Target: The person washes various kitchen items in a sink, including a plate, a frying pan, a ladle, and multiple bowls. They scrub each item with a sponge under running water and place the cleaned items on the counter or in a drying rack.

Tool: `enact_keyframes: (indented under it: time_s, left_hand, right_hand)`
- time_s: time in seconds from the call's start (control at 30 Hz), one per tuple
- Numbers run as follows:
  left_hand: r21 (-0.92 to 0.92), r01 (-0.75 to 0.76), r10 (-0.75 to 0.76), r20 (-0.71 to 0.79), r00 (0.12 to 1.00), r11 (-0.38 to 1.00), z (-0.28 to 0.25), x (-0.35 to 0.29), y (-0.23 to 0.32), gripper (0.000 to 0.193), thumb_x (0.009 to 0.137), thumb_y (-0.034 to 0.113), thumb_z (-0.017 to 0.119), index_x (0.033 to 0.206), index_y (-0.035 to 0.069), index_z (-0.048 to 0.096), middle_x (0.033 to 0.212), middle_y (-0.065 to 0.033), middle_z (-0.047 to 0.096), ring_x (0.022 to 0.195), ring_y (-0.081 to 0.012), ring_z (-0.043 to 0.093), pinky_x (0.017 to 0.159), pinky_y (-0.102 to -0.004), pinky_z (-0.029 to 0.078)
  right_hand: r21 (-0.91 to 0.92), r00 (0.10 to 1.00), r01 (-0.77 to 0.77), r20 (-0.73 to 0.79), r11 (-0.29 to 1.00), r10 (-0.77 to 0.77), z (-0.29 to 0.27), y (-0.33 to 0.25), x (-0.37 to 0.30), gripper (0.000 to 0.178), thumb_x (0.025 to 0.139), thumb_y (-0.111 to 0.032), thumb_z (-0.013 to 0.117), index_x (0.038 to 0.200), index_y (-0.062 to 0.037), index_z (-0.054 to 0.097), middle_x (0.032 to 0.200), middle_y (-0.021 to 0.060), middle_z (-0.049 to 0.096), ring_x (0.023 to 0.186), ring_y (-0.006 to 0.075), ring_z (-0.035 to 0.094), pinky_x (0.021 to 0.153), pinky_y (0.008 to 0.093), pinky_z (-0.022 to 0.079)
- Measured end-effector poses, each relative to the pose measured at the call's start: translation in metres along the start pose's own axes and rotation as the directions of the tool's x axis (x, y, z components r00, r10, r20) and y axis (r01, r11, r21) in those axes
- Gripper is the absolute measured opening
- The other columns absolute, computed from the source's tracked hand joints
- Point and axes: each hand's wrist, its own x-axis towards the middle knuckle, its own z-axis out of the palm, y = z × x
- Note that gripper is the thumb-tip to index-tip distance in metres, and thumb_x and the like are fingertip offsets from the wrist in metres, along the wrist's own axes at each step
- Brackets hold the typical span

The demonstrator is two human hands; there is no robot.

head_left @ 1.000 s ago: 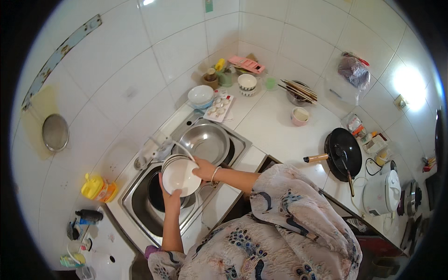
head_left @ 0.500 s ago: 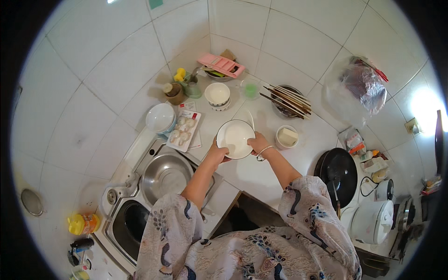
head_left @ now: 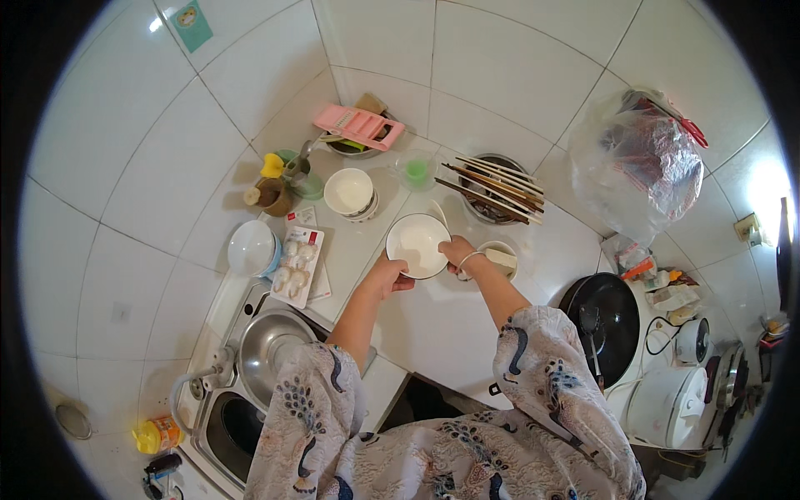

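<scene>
A white bowl [head_left: 417,247] with a dark rim is held level over the counter between both hands. My left hand [head_left: 392,275] grips its lower left edge, fingers curled underneath. My right hand [head_left: 457,252], with a bracelet at the wrist, grips its right edge. Just beyond the right hand stands a small white bowl [head_left: 510,247] with a pale block [head_left: 501,261] in it, partly hidden by that hand and wrist. Behind the held bowl, the curved edge of another pale round thing [head_left: 439,212] shows on the counter.
Stacked bowls [head_left: 348,190], a green cup [head_left: 415,172] and a metal bowl [head_left: 487,218] with chopsticks across it stand behind. On the left are a mushroom pack [head_left: 296,267], more bowls [head_left: 251,247] and a sink with a steel basin [head_left: 268,337]. A black wok [head_left: 617,333] sits right.
The view has turned, so the counter things appear farther left. Both hands still hold the white bowl, which has come nearer to the small bowl with the block.
</scene>
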Motion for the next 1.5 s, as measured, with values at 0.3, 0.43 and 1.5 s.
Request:
enact_keyframes:
  time_s: [0.3, 0.43, 1.5]
  left_hand:
    - [-0.01, 0.047, -0.048, -0.014, 0.999, 0.999, 0.003, 0.013, 0.009, 0.051, 0.077, 0.016, 0.054, 0.123, 0.009, 0.03, 0.097, -0.0182, 0.054, 0.075, -0.0293, 0.061, 0.064, -0.0409, 0.054]
    - [-0.046, 0.024, -0.026, -0.048, 0.999, 0.999, 0.006, 0.004, 0.009, 0.057, 0.079, 0.025, 0.059, 0.125, 0.012, 0.028, 0.098, -0.0157, 0.052, 0.074, -0.0275, 0.059, 0.063, -0.0392, 0.054]
    - [-0.247, -0.131, 0.102, -0.129, 0.986, 0.96, 0.009, -0.02, -0.018, 0.099, 0.075, 0.03, 0.067, 0.14, 0.017, -0.007, 0.135, -0.0196, 0.027, 0.111, -0.036, 0.042, 0.077, -0.0422, 0.049]
  right_hand:
    - [-0.006, 0.996, -0.004, -0.09, 1.0, 0.003, -0.003, -0.009, 0.002, 0.064, 0.082, -0.056, 0.042, 0.088, 0.0066, 0.055, 0.064, 0.0128, 0.057, 0.044, 0.0208, 0.054, 0.039, 0.0312, 0.042]
    - [0.035, 0.993, -0.012, -0.12, 0.999, 0.016, -0.004, -0.013, -0.006, 0.072, 0.082, -0.061, 0.036, 0.094, 0.0077, 0.054, 0.075, 0.0181, 0.058, 0.05, 0.025, 0.057, 0.045, 0.0336, 0.046]
    - [-0.553, 0.708, 0.126, -0.531, 0.824, -0.465, -0.078, 0.026, -0.012, 0.042, 0.067, -0.008, 0.057, 0.108, 0.0, 0.05, 0.101, 0.0238, 0.057, 0.086, 0.0355, 0.059, 0.075, 0.0397, 0.048]
